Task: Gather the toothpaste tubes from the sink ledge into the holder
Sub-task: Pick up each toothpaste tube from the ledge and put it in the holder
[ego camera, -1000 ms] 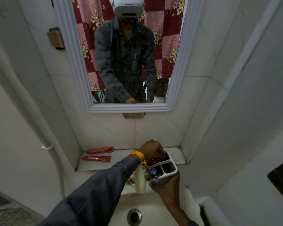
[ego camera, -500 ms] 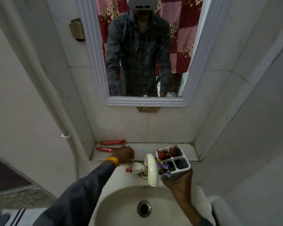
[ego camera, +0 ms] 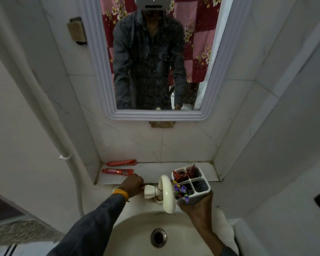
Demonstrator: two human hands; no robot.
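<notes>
Gripping the holder [ego camera: 191,182] in our right hand [ego camera: 197,206], red tubes [ego camera: 183,175] in its back slots; left hand [ego camera: 132,184] looks curled shut, maybe on something hidden.

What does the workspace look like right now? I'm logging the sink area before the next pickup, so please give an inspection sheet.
Surface: pale tiled sink ledge, stained along its edges.
Job's things: two red toothpaste tubes lying flat at the ledge's left end; white four-compartment plastic holder with red tubes in its rear compartments.
Clutter: cream curved tap.
Grippers: left hand near the closer tube, grip unclear; right hand holding the holder.
Cables: nothing seen.
Surroundings: white-framed mirror, white wall pipe.
</notes>
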